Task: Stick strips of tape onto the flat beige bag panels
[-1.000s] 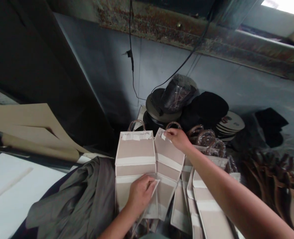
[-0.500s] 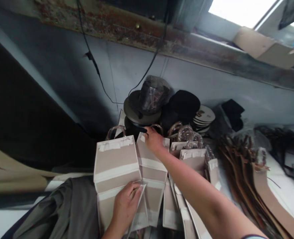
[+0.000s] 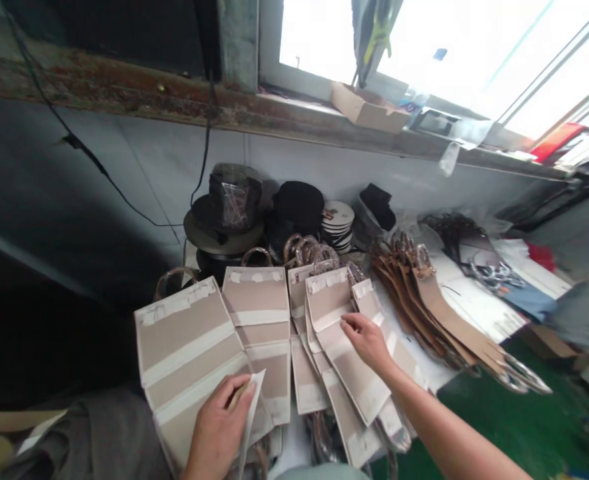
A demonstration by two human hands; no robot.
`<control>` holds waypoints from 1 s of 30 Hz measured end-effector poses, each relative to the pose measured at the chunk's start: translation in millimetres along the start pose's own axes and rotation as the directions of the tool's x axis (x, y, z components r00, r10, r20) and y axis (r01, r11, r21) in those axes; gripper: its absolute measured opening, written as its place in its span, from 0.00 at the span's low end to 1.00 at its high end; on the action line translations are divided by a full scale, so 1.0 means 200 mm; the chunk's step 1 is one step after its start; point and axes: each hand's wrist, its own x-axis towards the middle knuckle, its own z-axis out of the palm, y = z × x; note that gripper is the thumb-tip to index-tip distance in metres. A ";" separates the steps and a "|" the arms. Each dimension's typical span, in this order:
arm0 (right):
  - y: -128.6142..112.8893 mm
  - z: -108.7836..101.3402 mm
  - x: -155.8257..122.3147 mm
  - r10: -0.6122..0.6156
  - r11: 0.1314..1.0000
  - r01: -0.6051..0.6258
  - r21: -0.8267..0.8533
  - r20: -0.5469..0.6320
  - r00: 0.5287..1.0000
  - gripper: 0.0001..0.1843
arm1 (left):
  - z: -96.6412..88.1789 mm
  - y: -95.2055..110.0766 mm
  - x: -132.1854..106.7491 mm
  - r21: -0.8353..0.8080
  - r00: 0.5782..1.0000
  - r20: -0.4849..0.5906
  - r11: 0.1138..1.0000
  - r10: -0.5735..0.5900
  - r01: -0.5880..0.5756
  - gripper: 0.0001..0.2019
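My left hand [image 3: 222,423] is closed, thumb against fingers, on the edge of a thin pale panel [image 3: 252,407] at the lower left. Beside it lies a wide beige bag panel [image 3: 184,333] with white strips across it and a looped handle at its top. A second beige bag panel [image 3: 257,303] stands just to the right. Over another beige bag panel [image 3: 342,353] hovers my right hand [image 3: 367,341], fingers loosely bent and apart with nothing visible in them. Whether its fingertips touch that panel, I cannot tell.
Brown strap-like pieces [image 3: 424,307] lie fanned on the white table to the right. Black rolls [image 3: 297,207] and a stack of white discs [image 3: 338,223] stand against the wall. Dark grey cloth [image 3: 89,440] hangs at lower left. A cardboard box [image 3: 369,110] sits on the window ledge.
My right hand has left the top of the second bag panel and moved right and down to another panel. My left hand keeps its hold. The view has turned right.
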 end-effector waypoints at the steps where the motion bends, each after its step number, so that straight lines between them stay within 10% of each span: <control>1: 0.12 -0.09 -0.01 0.097 0.995 -0.098 -0.018 -0.039 0.994 0.16 | 0.02 0.03 -0.01 -0.002 1.000 0.017 1.000 0.005 -0.005 0.18; 7: 0.69 -0.40 0.03 0.445 0.886 -0.457 -0.071 -0.137 0.885 0.30 | 0.16 0.17 -0.12 -0.013 0.996 0.093 1.000 0.018 -0.017 0.19; 15: 1.06 -0.35 0.24 0.478 0.878 -0.477 -0.021 0.018 0.878 0.40 | 0.52 0.37 -0.28 -0.030 0.992 0.101 0.996 -0.076 0.079 0.22; 30: 1.17 -0.64 0.29 0.290 0.784 -0.351 0.513 0.197 0.937 0.31 | 1.12 0.62 -0.30 -0.044 0.984 0.076 0.985 -0.163 0.167 0.23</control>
